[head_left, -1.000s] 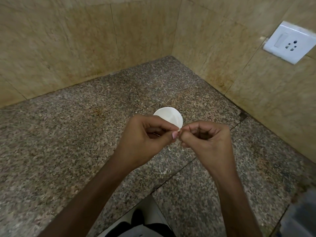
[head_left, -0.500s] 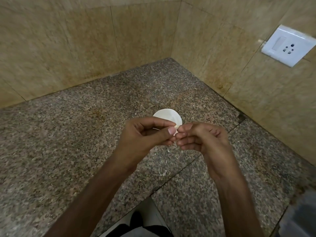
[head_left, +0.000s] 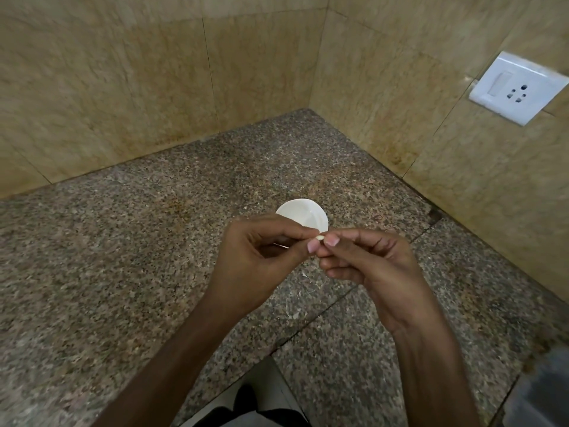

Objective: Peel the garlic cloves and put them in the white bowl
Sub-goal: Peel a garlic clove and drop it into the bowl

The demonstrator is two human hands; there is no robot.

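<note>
A small pale garlic clove point(head_left: 320, 238) is pinched between the fingertips of both hands, just above the granite counter. My left hand point(head_left: 261, 257) holds it from the left with thumb and forefinger. My right hand point(head_left: 366, 260) pinches it from the right, its other fingers curled underneath. The white bowl point(head_left: 303, 215) sits on the counter right behind the hands, its near rim hidden by my fingers. I cannot tell what lies inside the bowl.
The speckled granite counter point(head_left: 123, 272) fills a corner between tan tiled walls point(head_left: 154, 87). Bits of garlic skin point(head_left: 295, 306) lie scattered under my hands. A white socket plate point(head_left: 517, 87) is on the right wall. A dark object point(head_left: 542, 392) shows at the bottom right.
My hands have opened a little from the tight pinch; the clove now shows between the fingertips. The view has shifted slightly.
</note>
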